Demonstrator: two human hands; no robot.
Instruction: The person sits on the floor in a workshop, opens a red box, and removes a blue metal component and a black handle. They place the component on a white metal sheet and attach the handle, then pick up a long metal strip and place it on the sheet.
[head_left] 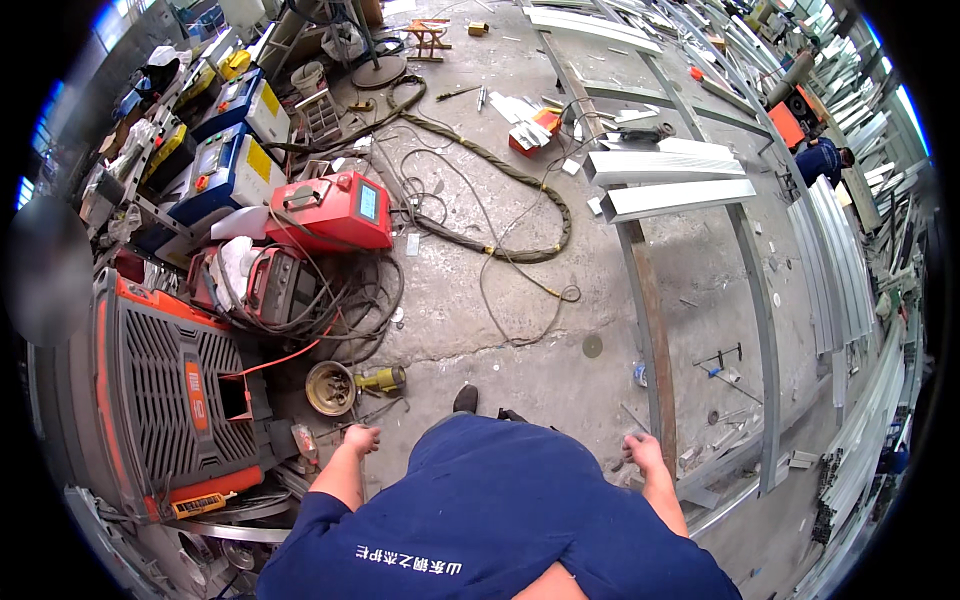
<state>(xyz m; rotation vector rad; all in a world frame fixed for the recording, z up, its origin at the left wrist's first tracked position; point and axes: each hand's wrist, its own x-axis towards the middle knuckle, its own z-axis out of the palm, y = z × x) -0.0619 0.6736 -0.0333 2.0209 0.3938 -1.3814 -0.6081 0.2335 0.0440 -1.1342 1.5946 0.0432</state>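
Your navy shirt [490, 500], pale lettering on its back, is nearest the camera. At your far left sits a large grey-and-orange slatted machine [180, 390], with a yellow tube [198, 505] by its lower edge. Beyond it stand white-and-blue boxes [235, 165] and a red unit [335, 212] with a lit screen. A round metal pot [330, 388] and a yellow-green tool [382, 380] rest on the concrete floor [450, 350], just ahead of your left hand [362, 438]. That hand's grip is part-open, fingers loosely bent, with nothing visible in it; the thin dark rod [385, 411] nearest it lies on the floor just beyond your fingers. Past your dark shoe [466, 398], a thick wrapped hose [520, 256] curves over the floor. Your right hand [642, 452] hangs beside the brown-grey steel rail [652, 340]; its fingers curl inward, and you cannot tell how far the grip is closed or whether it has hold of the thin strip [633, 415] near it. Across that rail and a second rail [757, 300] lie silver box profiles [680, 200]. Farther right are pale metal lengths [835, 270] and a person in dark blue [820, 160].
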